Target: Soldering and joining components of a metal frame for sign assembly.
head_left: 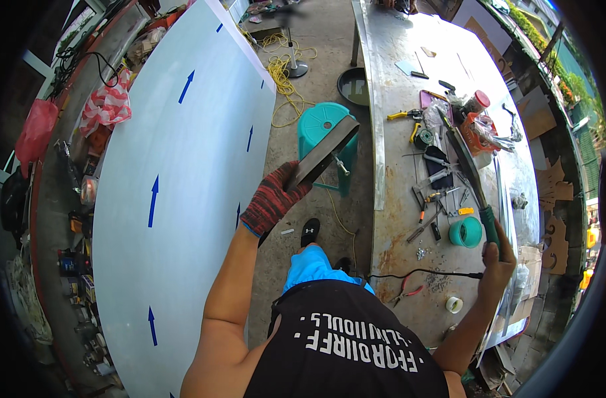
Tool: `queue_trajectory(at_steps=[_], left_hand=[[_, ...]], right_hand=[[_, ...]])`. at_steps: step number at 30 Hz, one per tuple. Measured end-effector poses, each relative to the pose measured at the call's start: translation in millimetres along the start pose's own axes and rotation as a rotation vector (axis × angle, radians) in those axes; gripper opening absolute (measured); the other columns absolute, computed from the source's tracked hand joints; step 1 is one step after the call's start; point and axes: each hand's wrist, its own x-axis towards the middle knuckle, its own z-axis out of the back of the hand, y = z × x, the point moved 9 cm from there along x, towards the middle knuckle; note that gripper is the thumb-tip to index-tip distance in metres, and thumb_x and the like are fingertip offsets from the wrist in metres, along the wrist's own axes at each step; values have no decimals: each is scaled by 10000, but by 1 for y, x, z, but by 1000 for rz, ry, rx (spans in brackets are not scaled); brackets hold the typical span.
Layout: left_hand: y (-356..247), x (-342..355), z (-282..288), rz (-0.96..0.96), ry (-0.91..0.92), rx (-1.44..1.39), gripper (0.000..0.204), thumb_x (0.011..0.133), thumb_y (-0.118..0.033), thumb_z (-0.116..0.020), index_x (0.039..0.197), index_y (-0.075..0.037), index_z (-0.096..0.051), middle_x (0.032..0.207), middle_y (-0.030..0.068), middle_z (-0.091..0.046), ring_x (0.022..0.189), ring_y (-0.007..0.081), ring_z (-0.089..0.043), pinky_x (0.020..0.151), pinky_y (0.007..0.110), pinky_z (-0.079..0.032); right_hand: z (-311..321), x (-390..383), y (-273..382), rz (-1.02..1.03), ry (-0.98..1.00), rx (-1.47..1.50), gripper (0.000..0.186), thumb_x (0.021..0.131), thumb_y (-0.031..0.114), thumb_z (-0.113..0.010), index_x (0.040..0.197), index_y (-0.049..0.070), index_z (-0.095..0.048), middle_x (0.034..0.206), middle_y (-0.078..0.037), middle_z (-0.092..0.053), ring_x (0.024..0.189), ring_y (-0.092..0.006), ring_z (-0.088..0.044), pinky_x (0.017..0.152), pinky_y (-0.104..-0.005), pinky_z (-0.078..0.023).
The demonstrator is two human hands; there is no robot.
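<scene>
My left hand (273, 200), in a red and black knit glove, is closed around the lower end of a long flat dark metal piece (329, 147). The piece is held tilted, its far end up and to the right over the teal stool (324, 117). A silvery bolt-like part (342, 166) sticks out from its right side. Over the workbench, my bare right hand (498, 260) grips the green handle of a long dark metal tool (467, 162); its exact kind is unclear. A black cord (422, 270) runs along the bench to near this hand.
On the metal workbench (399, 225) lie pliers (407, 290), several hand tools, a teal cup (465, 232) and an orange basket (478, 131). A large white panel with blue arrows (183, 199) stands at left. Yellow cord (283, 79) and a black basin (352, 86) are on the floor.
</scene>
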Motion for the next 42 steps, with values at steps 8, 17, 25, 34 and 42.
queue_trajectory(at_steps=[8,17,25,34,42], left_hand=[[13,34,-21,36,-191,240,710,905,-404,-753,1419,28,-525,1267,291,-660,1183,433,-642,1008,453,-513],[58,30,-43,112,-109,77,786,872,-340,-805,1460,58,-468,1380,272,-597,1275,373,-592,1084,408,-471],[49,55,-57,8,-123,116,717,883,-298,-788,1449,32,-498,1327,223,-638,1192,332,-631,1034,392,-486],[70,108,-66,-58,-20,-44,425,981,-230,-707,1306,-3,-553,992,46,-637,762,132,-564,681,315,-486],[64,114,-98,53,139,6,710,962,-207,-734,1531,34,-384,1351,171,-608,1014,215,-644,854,338,-553]], right_hand=[[-52,-35,-71,-184,48,432,564,1021,362,-662,1423,-19,-557,814,24,-550,607,-29,-406,522,-200,-298],[-76,-87,-93,-125,50,265,442,1014,273,-683,1354,-2,-618,900,-12,-621,793,-91,-562,726,-262,-469],[-73,-145,-147,-224,-83,295,491,1019,305,-665,1398,8,-568,982,-38,-669,841,-101,-595,770,-265,-486],[-92,-203,-198,-548,33,849,470,1041,255,-636,1432,46,-481,960,4,-621,823,-97,-560,774,-254,-467],[-71,-274,-219,-532,-300,851,459,1007,157,-669,1423,76,-492,1128,-41,-665,968,-121,-565,911,-300,-446]])
